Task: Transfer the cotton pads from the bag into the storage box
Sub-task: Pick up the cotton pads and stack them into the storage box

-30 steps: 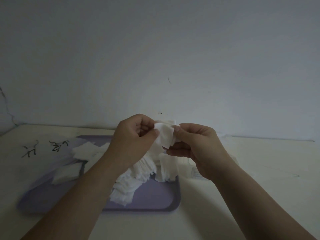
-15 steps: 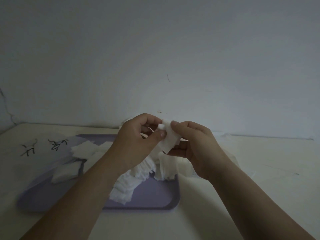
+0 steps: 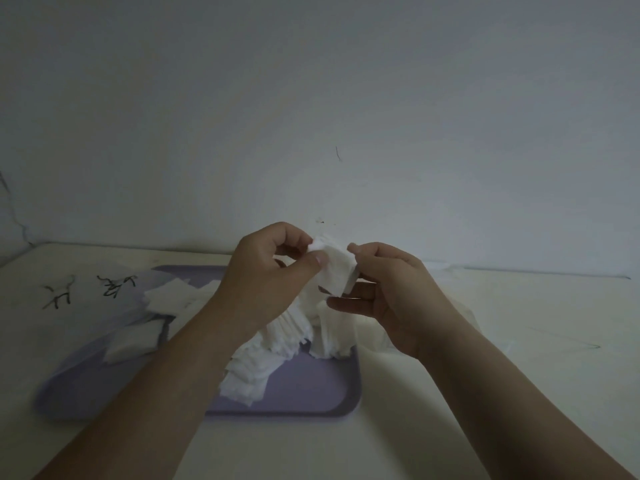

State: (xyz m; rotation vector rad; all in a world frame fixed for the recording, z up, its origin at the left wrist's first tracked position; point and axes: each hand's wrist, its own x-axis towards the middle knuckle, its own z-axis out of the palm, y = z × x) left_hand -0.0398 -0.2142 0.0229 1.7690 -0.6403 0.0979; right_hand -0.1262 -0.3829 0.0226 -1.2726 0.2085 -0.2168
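Observation:
Both hands are raised above a purple tray (image 3: pixel 304 393). Between them is a small stack of white square cotton pads (image 3: pixel 336 268). My left hand (image 3: pixel 270 271) pinches its left edge with thumb and forefinger. My right hand (image 3: pixel 388 289) grips its right side with curled fingers. A pile of cotton pads (image 3: pixel 277 337) lies fanned out on the tray below the hands. More loose pads (image 3: pixel 169 296) lie on the tray's left part. A clear plastic bag (image 3: pixel 374 334) shows below my right hand. No storage box is visible.
The tray sits on a pale table (image 3: pixel 485 341) that meets a plain wall at the back. Black scribbles (image 3: pixel 86 289) mark the tabletop at the left. The table's far edge runs along the wall.
The held pads have been worked slightly between the fingers, and my right hand's lower fingers have spread a little. Both hands stay above the tray.

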